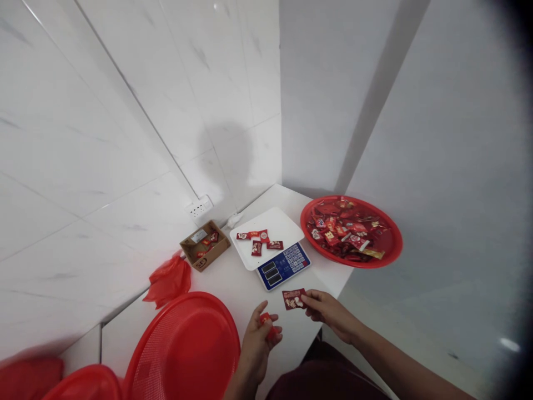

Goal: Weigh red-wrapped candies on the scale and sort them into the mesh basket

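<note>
My right hand (328, 314) pinches a flat red sweet packet (293, 299) by its right edge, just above the white table (233, 294). My left hand (257, 339) is closed round a small red wrapped sweet (267, 320) near the table's front edge. Beyond both hands stands a white scale (271, 240) with a blue keypad (283, 265); several red wrapped sweets (260, 240) lie on its platform.
A round red tray (393, 239) heaped with red sweets sits at the right corner. A small cardboard box (205, 245) with a few sweets stands left of the scale, by a red plastic bag (169, 280). Red mesh baskets (183, 350) lie at the lower left. Tiled walls enclose the corner.
</note>
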A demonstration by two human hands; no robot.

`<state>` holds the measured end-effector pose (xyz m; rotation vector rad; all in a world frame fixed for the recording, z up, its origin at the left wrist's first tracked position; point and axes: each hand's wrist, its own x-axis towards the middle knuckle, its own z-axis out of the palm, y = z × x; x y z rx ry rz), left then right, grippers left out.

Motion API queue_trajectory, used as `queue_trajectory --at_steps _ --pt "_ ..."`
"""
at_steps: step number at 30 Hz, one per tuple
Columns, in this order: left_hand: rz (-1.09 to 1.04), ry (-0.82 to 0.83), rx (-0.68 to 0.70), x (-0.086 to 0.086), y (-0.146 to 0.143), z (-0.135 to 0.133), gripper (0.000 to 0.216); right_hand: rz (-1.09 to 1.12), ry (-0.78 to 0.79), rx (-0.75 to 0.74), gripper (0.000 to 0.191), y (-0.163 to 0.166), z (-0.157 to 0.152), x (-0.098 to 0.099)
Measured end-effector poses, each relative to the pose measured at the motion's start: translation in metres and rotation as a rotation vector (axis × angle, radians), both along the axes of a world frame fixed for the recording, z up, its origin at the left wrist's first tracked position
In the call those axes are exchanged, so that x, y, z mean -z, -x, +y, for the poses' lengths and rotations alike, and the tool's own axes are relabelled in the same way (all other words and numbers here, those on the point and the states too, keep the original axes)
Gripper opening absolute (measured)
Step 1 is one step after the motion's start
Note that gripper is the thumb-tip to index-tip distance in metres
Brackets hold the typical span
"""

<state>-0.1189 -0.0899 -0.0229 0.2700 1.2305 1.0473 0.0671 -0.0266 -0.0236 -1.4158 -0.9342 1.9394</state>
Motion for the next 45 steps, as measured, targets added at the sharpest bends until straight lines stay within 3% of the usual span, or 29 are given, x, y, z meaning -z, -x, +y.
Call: queue_trajectory --at_steps 5,13,23,27,32,39,42,45 --pt "0.072 -0.028 0.022 -0.001 -0.001 -0.001 0.064 0.062 0.084 0.051 0.032 -0.002 0.0 0.007" --pt "0.037 -0.047 0.059 0.005 -0.002 0.0 0.031 0.086 0.098 0.05 0.03 -0.001 0.0 0.01" --pt "0.101 -0.056 0.135 0.002 -0.001 -0.002 0.036 0.078 0.116 0.047 0.029 -0.001 -0.002 0.005" --pt "0.118 -0.049 0.128 0.001 -0.002 -0.002 0.034 0.057 0.112 0.04 0.029 -0.003 -0.001 0.016" --pt "0.074 -0.031 0.071 0.003 0.001 -0.004 0.032 0.017 0.137 0.041 0.021 0.007 0.025 0.027" --pt "0.026 0.015 -0.019 0.005 0.006 -0.006 0.034 0.107 0.131 0.131 0.019 0.048 0.082 -0.006" --pt "0.001 0.026 -0.033 0.005 0.006 -0.005 0.047 0.043 0.131 0.032 0.026 0.05 0.075 -0.002" --pt "0.025 -0.009 0.017 0.006 0.003 -0.004 0.049 0.004 0.08 -0.19 0.031 0.041 0.048 0.008"
